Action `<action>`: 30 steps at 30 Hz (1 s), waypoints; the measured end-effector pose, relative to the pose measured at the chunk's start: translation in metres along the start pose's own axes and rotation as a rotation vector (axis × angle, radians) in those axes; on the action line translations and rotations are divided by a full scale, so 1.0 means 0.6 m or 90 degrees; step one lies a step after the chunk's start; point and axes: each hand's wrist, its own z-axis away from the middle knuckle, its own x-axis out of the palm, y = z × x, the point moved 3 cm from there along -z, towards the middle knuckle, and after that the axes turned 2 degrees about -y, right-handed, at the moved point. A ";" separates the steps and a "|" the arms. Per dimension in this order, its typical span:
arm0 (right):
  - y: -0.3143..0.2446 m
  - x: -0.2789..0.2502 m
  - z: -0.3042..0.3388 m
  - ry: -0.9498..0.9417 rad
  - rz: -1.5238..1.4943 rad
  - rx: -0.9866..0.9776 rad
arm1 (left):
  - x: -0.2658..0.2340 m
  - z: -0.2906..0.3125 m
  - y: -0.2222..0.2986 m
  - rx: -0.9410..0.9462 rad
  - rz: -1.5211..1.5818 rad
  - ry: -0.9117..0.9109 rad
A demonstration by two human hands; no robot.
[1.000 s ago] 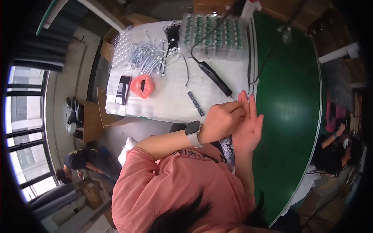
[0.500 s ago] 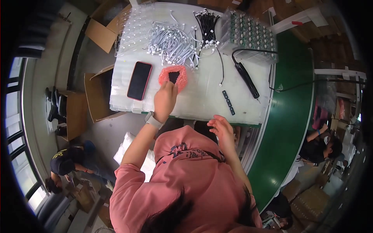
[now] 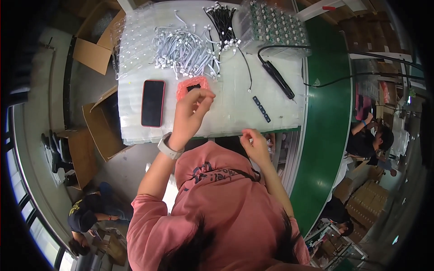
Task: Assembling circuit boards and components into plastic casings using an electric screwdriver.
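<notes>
- The left hand (image 3: pixel 186 116) hung over the near side of a pink bubble-wrap pouch with an open top (image 3: pixel 182 90), hiding part of it
- Its fingers were bent, with a gap showing behind the thumb; whether the fingertips pinched anything could not be told
- The pouch stood on a white foam-covered table (image 3: pixel 228 110), left of the middle, and dark contents (image 3: pixel 193 86) showed in its opening
- A pale wristband (image 3: pixel 168 147) circled the left wrist
- The right hand (image 3: pixel 257 148) was at the table's near edge, its fingers loosely curled and the thumb slightly apart from the forefinger, with nothing visible between them
- Beyond the right hand, a thin dark strip with round spots (image 3: pixel 261 109) lay slantwise on the table, well apart from the pouch
- Just left of the pouch lay a black-screened phone in a red case (image 3: pixel 153 103)
- Behind the pouch spread a heap of pale grey cables with white connectors (image 3: pixel 184 53), and right of that a bundle of black cables with white connectors (image 3: pixel 220 23)
- At the far right, clear plastic trays of green circuit boards (image 3: pixel 276 28) were stacked, with a black pen-shaped power tool on a cord (image 3: pixel 277 80) lying in front
</notes>
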 end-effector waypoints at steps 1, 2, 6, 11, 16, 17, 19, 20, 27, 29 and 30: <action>0.013 -0.010 -0.015 0.041 0.075 -0.064 | -0.008 -0.006 0.056 -0.019 0.141 -0.026; 0.031 -0.029 -0.039 0.076 0.100 -0.032 | -0.015 -0.014 0.110 0.053 0.238 -0.083; 0.062 -0.132 -0.163 0.276 0.413 -0.040 | -0.026 -0.007 0.279 0.249 0.478 -0.299; 0.108 -0.163 -0.291 0.302 0.505 -0.072 | -0.050 0.153 0.353 0.366 0.507 -0.324; 0.126 -0.164 -0.340 0.217 0.587 0.124 | -0.117 0.273 0.390 0.481 0.543 -0.336; 0.124 -0.166 -0.349 0.210 0.588 0.130 | -0.131 0.283 0.397 0.505 0.547 -0.342; 0.127 -0.184 -0.356 0.197 0.602 0.126 | -0.147 0.296 0.411 0.554 0.571 -0.347; 0.133 -0.190 -0.353 0.186 0.588 0.122 | -0.193 0.303 0.408 0.579 0.587 -0.359; 0.140 -0.189 -0.366 0.135 0.507 0.079 | -0.058 0.192 0.448 0.734 0.642 -0.739; 0.136 -0.194 -0.347 0.139 0.476 0.074 | -0.065 0.206 0.416 0.712 0.526 -0.877; 0.147 -0.200 -0.329 0.164 0.443 0.064 | -0.061 0.190 0.381 0.679 0.448 -0.897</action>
